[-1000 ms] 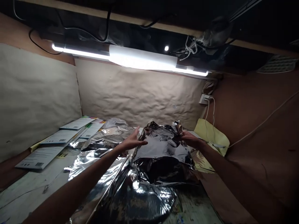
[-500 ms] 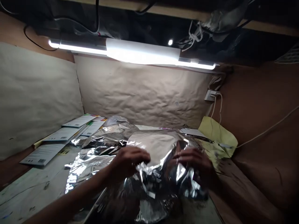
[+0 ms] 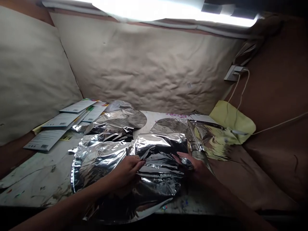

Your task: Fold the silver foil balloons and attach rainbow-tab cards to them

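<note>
Shiny silver foil [image 3: 156,173] with rounded edges lies partly spread in front of me and looks like a flat, uninflated foil balloon. My left hand [image 3: 131,168] pinches it near its middle, thumb on top. On the right, my right hand [image 3: 193,165] is closed around a bunched bit of the same foil, and some of its fingers are hidden. Between the hands the foil is creased and pulled into folds. More silver foil [image 3: 101,157] lies to the left, with a crimped edge and a small tab; where the pieces separate I cannot tell.
Printed white packets [image 3: 47,138] with barcodes overlap at the left. A clear plastic bag [image 3: 119,105] lies behind the foil. Yellow paper [image 3: 222,114] rests at the right, below a wall socket [image 3: 233,73] with white cords. The stained table [image 3: 31,183] meets paper-covered walls [image 3: 149,64].
The view has tilted downward. The foil that was bunched up between my hands is now flatter and more spread out, hanging toward the table's front edge. Both hands still grip it.
</note>
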Demonstrator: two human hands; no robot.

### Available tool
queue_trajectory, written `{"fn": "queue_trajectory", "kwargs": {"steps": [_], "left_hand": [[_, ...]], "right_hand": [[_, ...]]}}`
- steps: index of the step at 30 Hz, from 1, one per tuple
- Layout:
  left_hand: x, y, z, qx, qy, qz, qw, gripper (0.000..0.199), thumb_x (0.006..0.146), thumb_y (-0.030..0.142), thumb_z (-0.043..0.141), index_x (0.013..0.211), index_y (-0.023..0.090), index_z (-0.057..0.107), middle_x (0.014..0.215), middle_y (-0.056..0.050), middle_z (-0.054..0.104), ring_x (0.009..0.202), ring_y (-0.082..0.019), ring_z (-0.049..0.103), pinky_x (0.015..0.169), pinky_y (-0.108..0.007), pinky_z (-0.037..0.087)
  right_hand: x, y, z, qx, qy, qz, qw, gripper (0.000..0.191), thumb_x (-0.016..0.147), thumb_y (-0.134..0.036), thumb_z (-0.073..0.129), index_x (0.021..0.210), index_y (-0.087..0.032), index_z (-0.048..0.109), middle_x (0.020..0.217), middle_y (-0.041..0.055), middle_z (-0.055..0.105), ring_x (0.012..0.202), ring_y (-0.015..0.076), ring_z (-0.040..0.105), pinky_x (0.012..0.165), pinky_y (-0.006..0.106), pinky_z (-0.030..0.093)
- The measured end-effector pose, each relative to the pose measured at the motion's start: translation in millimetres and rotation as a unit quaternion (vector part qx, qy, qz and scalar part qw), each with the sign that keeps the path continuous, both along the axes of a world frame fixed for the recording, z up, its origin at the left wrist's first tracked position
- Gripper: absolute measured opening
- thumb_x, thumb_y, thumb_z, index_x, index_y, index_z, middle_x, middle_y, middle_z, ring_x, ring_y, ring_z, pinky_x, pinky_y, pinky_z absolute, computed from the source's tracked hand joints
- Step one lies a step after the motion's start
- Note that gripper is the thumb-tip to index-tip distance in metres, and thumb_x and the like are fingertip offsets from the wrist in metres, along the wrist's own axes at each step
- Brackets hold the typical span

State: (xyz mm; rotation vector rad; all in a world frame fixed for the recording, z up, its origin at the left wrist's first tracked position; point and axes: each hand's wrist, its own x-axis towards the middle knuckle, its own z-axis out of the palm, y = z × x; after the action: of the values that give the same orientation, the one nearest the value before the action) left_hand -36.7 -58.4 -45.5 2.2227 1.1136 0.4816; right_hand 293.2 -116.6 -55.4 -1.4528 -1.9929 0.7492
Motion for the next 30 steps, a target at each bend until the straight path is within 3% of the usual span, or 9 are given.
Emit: {"fn": "queue_trajectory", "kwargs": {"steps": [3, 6, 10, 12, 14, 17, 22, 27, 30], "left_hand": [[2.6, 5.5, 0.0, -0.011, 0.028, 0.038, 0.999, 0.034, 0.097, 0.042, 0.044, 0.086, 0.019, 0.066, 0.070, 0.001, 0.063, 0.065, -0.016, 0.058, 0.061, -0.026, 0.038], [1.8, 3.0, 0.3, 0.003, 0.053, 0.052, 0.997, 0.025, 0.093, 0.040, 0.051, 0.108, 0.023, 0.062, 0.072, 0.003, 0.065, 0.067, -0.017, 0.060, 0.061, -0.026, 0.037], [3.6, -5.0, -6.0, 0.042, 0.089, 0.065, 0.993, 0.041, 0.093, 0.035, 0.050, 0.132, 0.024, 0.049, 0.086, -0.002, 0.069, 0.077, -0.021, 0.063, 0.068, -0.030, 0.044], [5.7, -7.1, -9.6, 0.082, 0.061, 0.057, 0.993, 0.056, 0.092, 0.029, 0.048, 0.145, 0.022, 0.033, 0.110, -0.009, 0.067, 0.096, -0.024, 0.063, 0.080, -0.035, 0.048], [6.8, -6.9, -11.0, 0.114, 0.031, 0.025, 0.993, 0.055, 0.091, 0.023, 0.047, 0.144, 0.021, 0.033, 0.130, -0.013, 0.057, 0.115, -0.026, 0.057, 0.094, -0.039, 0.046], [4.3, -4.0, -9.5, 0.105, 0.030, -0.025, 0.994, 0.046, 0.091, 0.019, 0.047, 0.137, 0.023, 0.041, 0.132, -0.011, 0.055, 0.119, -0.025, 0.054, 0.100, -0.040, 0.044], [-1.8, -5.4, -4.9, 0.085, 0.047, -0.063, 0.993, 0.047, 0.091, 0.020, 0.049, 0.137, 0.023, 0.040, 0.128, -0.009, 0.059, 0.111, -0.025, 0.059, 0.094, -0.039, 0.046], [3.5, -22.8, 2.2, 0.030, 0.097, -0.101, 0.990, 0.034, 0.098, 0.028, 0.047, 0.132, 0.029, 0.047, 0.093, 0.000, 0.069, 0.075, -0.018, 0.066, 0.070, -0.028, 0.047], [8.3, -28.6, 3.4, 0.087, 0.139, -0.102, 0.981, 0.034, 0.096, 0.028, 0.052, 0.129, 0.033, 0.053, 0.110, -0.003, 0.067, 0.087, -0.021, 0.067, 0.075, -0.030, 0.049]], "right_hand": [[1.3, 1.8, -3.3, -0.015, 0.016, -0.013, 1.000, 0.035, 0.091, -0.046, 0.057, 0.117, -0.023, 0.064, 0.111, 0.0089, 0.070, 0.100, 0.0281, 0.065, 0.086, 0.035, 0.052], [-0.6, -0.1, -14.5, -0.026, 0.064, -0.107, 0.992, 0.034, 0.092, -0.044, 0.056, 0.117, -0.022, 0.060, 0.092, 0.0072, 0.071, 0.085, 0.0243, 0.067, 0.076, 0.034, 0.055], [-10.0, -2.1, -27.1, 0.041, 0.023, -0.159, 0.986, 0.073, 0.085, -0.030, 0.066, 0.150, -0.025, 0.032, 0.115, 0.0099, 0.065, 0.087, 0.0229, 0.068, 0.076, 0.037, 0.059], [-14.4, -5.6, -29.2, 0.158, -0.052, -0.136, 0.977, 0.070, 0.088, -0.020, 0.061, 0.151, -0.031, 0.032, 0.138, 0.0113, 0.052, 0.108, 0.0261, 0.063, 0.086, 0.041, 0.058], [-15.6, -12.1, -28.8, 0.281, -0.103, -0.096, 0.949, 0.064, 0.092, -0.011, 0.053, 0.149, -0.035, 0.038, 0.152, 0.0083, 0.038, 0.131, 0.0283, 0.048, 0.100, 0.045, 0.051], [-11.0, -23.6, -24.8, 0.378, -0.154, -0.019, 0.913, 0.064, 0.091, -0.006, 0.053, 0.149, -0.032, 0.040, 0.155, 0.0074, 0.037, 0.140, 0.0288, 0.038, 0.109, 0.047, 0.045], [-4.2, -34.3, -14.2, 0.291, -0.285, 0.137, 0.903, 0.057, 0.092, -0.035, 0.063, 0.145, -0.022, 0.048, 0.149, 0.0098, 0.049, 0.136, 0.0322, 0.044, 0.109, 0.052, 0.043], [-6.7, -56.6, -7.0, 0.230, -0.283, 0.170, 0.915, 0.046, 0.094, -0.029, 0.058, 0.139, -0.023, 0.053, 0.138, 0.0077, 0.060, 0.119, 0.0244, 0.060, 0.106, 0.045, 0.045], [-6.1, -72.5, -6.6, 0.225, -0.286, 0.222, 0.905, 0.056, 0.089, -0.039, 0.065, 0.140, -0.021, 0.052, 0.136, 0.0095, 0.061, 0.119, 0.0273, 0.059, 0.110, 0.048, 0.041]]}}
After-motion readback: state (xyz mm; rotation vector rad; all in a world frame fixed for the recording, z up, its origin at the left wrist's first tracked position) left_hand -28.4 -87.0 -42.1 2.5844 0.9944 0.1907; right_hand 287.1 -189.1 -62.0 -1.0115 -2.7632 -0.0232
